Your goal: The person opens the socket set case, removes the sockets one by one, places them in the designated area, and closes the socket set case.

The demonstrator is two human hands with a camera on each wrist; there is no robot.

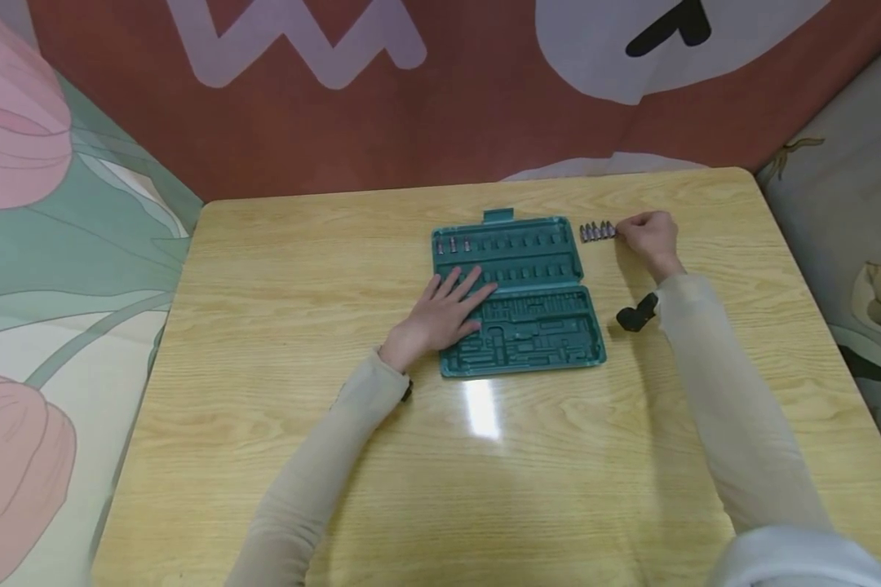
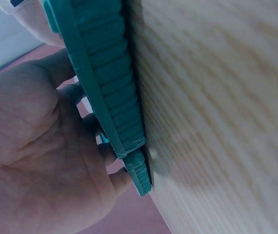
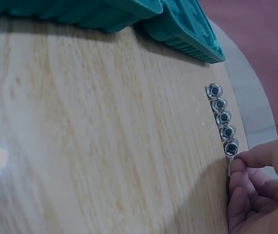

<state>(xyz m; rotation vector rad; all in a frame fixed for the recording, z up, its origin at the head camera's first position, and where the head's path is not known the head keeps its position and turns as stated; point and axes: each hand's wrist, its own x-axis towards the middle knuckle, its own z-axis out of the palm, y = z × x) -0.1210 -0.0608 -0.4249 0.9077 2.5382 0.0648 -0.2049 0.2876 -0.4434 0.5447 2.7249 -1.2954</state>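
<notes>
A green plastic tool case [image 1: 536, 330] lies unfolded flat on the table. My left hand [image 1: 440, 318] rests on its left side with fingers spread, covering some slots; in the left wrist view, the palm [image 2: 36, 151] is beside the case's edge [image 2: 104, 97]. Beyond the right edge of the case stands a tight row of several small metal sockets [image 1: 593, 232], their square holes visible in the right wrist view. My right hand [image 1: 652, 238] has thumb and curled fingers at the row's right end, pinching the end socket [image 3: 231, 147], partly hidden by the fingertips.
Three sockets [image 1: 453, 244] sit in the upper left slots of the case. A latch tab [image 1: 498, 215] sticks out at its far edge. The wood-grain table [image 1: 301, 285] meets a red patterned cloth [image 1: 411, 139] behind. A black wrist device [image 1: 637, 313] hangs by the right sleeve.
</notes>
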